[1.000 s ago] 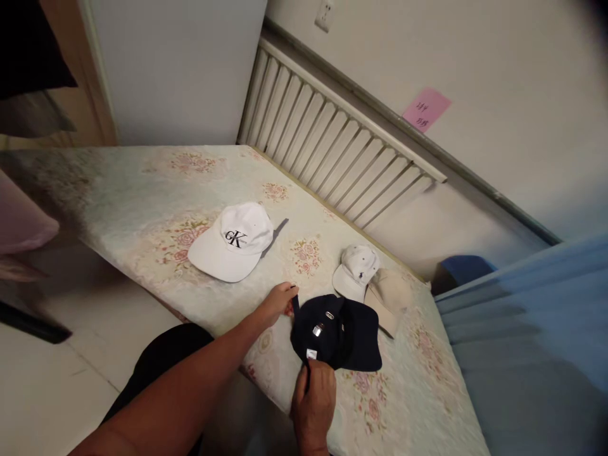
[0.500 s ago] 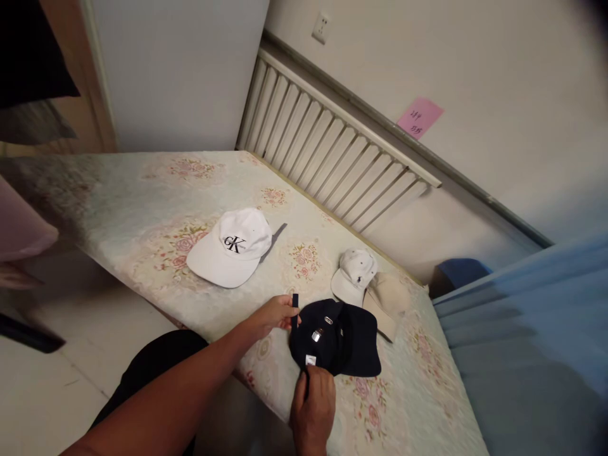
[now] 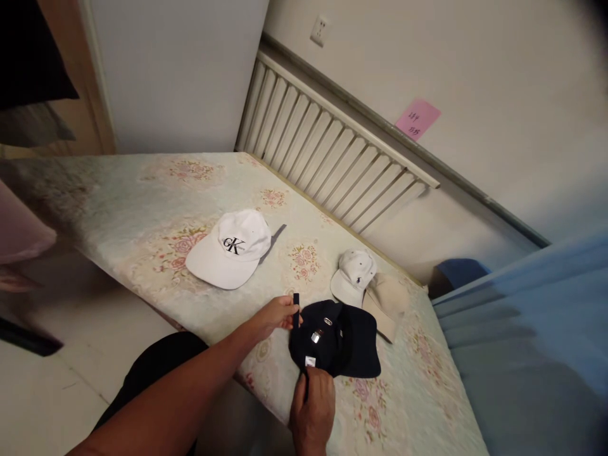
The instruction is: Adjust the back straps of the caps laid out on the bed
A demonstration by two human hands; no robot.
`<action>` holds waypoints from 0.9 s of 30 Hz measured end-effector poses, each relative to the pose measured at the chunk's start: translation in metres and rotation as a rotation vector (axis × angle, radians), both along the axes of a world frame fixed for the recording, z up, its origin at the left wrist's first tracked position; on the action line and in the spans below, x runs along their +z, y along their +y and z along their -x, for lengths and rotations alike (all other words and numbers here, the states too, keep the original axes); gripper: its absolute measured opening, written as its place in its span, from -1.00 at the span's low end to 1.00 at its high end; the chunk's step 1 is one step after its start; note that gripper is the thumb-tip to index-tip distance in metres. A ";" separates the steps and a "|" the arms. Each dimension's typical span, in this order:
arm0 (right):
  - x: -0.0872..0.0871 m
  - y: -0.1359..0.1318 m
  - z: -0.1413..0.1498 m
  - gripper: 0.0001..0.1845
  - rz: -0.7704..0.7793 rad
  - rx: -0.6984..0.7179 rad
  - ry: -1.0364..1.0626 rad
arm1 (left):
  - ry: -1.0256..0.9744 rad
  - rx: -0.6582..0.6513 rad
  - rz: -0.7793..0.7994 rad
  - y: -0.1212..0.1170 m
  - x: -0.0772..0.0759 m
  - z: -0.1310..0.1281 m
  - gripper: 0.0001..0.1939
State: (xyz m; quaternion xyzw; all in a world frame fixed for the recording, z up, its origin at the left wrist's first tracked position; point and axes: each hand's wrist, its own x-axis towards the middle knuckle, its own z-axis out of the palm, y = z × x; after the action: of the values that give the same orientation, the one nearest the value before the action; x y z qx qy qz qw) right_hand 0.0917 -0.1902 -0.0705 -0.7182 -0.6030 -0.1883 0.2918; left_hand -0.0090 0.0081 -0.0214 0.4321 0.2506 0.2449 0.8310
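A dark navy baseball cap lies on the floral bedspread with its inside partly toward me and its brim to the right. My left hand pinches the upright dark strap at the cap's left side. At the near edge, beside a small white label, my right hand is closed on the cap's other rear end; its fingertips are partly hidden. A metal buckle shows between the two hands. Past the cap sit a small white cap and a beige cap, touching each other.
A white cap with black letters lies further left on the bedspread. Behind the bed runs a radiator along the wall. A blue curtain hangs at the right, with a dark blue object near it.
Almost nothing differs. The view has shifted very slightly, and both hands keep their hold on the navy cap.
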 end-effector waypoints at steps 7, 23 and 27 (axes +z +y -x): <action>0.001 0.001 0.000 -0.81 -0.016 0.003 -0.014 | 0.013 0.005 0.001 -0.002 0.010 0.002 -0.58; 0.003 0.001 0.003 -0.82 -0.013 -0.008 0.012 | 0.014 0.014 -0.018 -0.001 0.004 0.001 -0.55; 0.003 0.001 0.002 -0.81 -0.019 -0.004 0.011 | 0.013 0.007 -0.016 -0.002 0.006 0.001 -0.54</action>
State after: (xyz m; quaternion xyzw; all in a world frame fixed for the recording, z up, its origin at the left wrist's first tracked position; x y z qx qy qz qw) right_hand 0.0899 -0.1889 -0.0680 -0.7174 -0.5983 -0.1908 0.3016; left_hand -0.0105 0.0062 -0.0151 0.4395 0.2556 0.2470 0.8249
